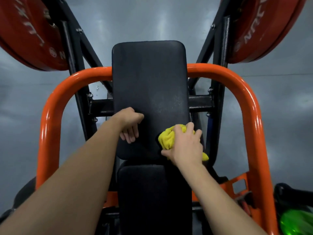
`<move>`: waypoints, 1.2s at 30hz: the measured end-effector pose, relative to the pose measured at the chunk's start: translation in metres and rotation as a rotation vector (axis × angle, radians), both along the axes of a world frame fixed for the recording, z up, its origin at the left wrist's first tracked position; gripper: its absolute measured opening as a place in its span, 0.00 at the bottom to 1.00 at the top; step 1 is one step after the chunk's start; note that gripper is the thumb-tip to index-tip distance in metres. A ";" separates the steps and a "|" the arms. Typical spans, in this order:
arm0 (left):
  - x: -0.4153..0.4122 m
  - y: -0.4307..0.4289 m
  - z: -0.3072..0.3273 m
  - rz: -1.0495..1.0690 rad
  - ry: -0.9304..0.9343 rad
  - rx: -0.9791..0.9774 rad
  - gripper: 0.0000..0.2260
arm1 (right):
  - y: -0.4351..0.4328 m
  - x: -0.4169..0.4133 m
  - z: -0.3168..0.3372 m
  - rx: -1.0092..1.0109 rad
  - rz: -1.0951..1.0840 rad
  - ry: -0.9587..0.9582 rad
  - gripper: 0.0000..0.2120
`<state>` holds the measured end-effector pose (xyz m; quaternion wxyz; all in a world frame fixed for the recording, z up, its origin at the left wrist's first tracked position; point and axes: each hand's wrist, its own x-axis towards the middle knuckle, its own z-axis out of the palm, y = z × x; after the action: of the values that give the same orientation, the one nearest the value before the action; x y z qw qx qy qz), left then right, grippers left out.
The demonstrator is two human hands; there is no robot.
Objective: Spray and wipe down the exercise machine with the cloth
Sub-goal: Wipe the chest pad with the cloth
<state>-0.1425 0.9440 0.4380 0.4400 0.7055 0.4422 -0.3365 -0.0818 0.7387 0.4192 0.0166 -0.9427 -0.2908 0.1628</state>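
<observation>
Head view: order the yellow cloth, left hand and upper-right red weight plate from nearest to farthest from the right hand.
1. Yellow cloth, under the right hand.
2. Left hand, across the black pad.
3. Red weight plate, far upper right.

Smooth grey surface (152, 17), pale light streaks
</observation>
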 end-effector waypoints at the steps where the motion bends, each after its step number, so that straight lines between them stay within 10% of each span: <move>1: 0.002 0.000 -0.001 0.007 0.010 -0.011 0.21 | -0.006 -0.006 -0.005 0.014 0.017 -0.035 0.37; 17: 0.015 0.007 -0.004 0.088 0.119 -0.024 0.20 | 0.152 0.146 0.022 0.350 -0.130 -0.163 0.26; 36: 0.013 0.006 -0.003 0.094 0.109 -0.037 0.20 | -0.012 -0.004 -0.049 0.550 0.032 -0.232 0.19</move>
<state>-0.1295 0.9501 0.4350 0.4435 0.6564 0.4917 -0.3616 -0.0863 0.7266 0.3704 0.2356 -0.9103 -0.3390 -0.0306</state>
